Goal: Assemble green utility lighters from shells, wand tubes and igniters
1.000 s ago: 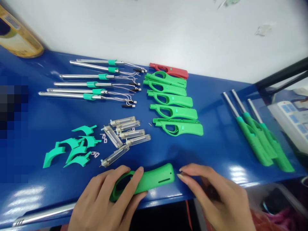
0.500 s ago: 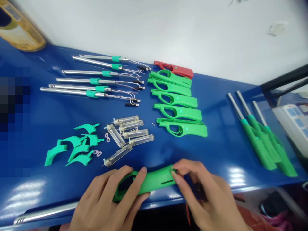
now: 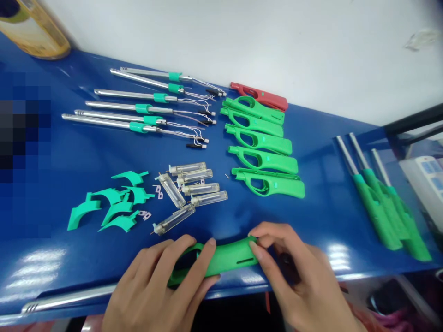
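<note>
A green lighter handle (image 3: 230, 258) lies crosswise at the table's front edge, its slot facing up. My left hand (image 3: 166, 281) is wrapped over its trigger-loop end, fingers across the opening. At the other end, my right hand (image 3: 294, 272) pinches the tip between thumb and fingers. A metal lighter tube (image 3: 69, 297) sticks out to the left from under my left hand; its join to the handle is hidden. Beyond my hands are clear fuel tanks (image 3: 175, 219), teal curved triggers (image 3: 119, 222) and small pale clips (image 3: 159, 192).
Metal tubes with wires (image 3: 121, 107) lie at back left. Green handle shells (image 3: 265, 161) and a red one (image 3: 259, 95) are stacked at centre back. Three long green lighters (image 3: 377, 212) lie on the right. A yellow container (image 3: 41, 34) stands at far left against the white wall.
The camera view has shifted slightly, so the things on the table appear moved a little. Both hands keep the same hold on the green handle.
</note>
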A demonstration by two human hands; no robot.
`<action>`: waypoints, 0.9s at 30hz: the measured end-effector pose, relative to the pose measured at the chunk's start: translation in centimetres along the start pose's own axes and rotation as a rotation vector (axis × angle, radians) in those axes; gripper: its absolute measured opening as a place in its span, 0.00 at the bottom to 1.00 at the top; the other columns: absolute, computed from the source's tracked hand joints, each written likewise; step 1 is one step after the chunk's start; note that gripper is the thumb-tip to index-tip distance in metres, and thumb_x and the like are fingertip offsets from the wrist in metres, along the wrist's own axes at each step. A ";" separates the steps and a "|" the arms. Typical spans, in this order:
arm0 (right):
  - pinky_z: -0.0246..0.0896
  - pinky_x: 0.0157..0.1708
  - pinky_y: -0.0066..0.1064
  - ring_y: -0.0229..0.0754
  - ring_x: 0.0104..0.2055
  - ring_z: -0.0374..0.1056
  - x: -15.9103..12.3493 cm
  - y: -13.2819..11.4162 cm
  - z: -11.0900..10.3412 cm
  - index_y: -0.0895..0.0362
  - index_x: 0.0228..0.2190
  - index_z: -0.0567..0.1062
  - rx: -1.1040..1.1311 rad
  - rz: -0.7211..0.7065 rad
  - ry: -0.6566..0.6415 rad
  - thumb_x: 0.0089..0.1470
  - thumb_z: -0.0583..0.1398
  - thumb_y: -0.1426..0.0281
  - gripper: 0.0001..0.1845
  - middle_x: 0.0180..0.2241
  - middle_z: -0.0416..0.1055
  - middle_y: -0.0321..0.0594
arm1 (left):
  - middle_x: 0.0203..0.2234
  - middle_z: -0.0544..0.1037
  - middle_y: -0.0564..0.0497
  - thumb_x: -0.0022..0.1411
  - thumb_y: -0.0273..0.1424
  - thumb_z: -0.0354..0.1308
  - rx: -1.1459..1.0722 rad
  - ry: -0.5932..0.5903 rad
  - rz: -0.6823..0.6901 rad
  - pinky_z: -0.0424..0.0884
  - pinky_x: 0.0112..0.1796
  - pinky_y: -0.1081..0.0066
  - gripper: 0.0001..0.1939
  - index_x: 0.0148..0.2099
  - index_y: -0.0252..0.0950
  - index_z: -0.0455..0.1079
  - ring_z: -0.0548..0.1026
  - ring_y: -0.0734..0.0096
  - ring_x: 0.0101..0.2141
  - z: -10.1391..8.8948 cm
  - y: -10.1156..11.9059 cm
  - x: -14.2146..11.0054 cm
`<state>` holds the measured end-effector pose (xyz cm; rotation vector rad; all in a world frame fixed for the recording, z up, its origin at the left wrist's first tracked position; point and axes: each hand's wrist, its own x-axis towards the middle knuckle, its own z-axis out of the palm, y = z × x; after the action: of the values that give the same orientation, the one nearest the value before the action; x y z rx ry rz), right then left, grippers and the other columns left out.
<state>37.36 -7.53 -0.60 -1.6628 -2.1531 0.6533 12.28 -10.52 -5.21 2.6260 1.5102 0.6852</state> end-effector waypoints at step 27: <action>0.67 0.33 0.23 0.35 0.32 0.73 1.0 0.6 -0.3 0.47 0.44 0.78 0.305 0.163 -0.226 0.73 0.57 0.61 0.10 0.34 0.77 0.31 | 0.50 0.76 0.42 0.72 0.34 0.64 0.003 -0.019 0.001 0.70 0.44 0.55 0.19 0.63 0.41 0.76 0.74 0.54 0.43 -0.2 0.0 -0.1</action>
<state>37.72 -6.42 -0.72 -1.6720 -1.9487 1.2038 12.16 -10.67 -5.07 2.6278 1.5061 0.6566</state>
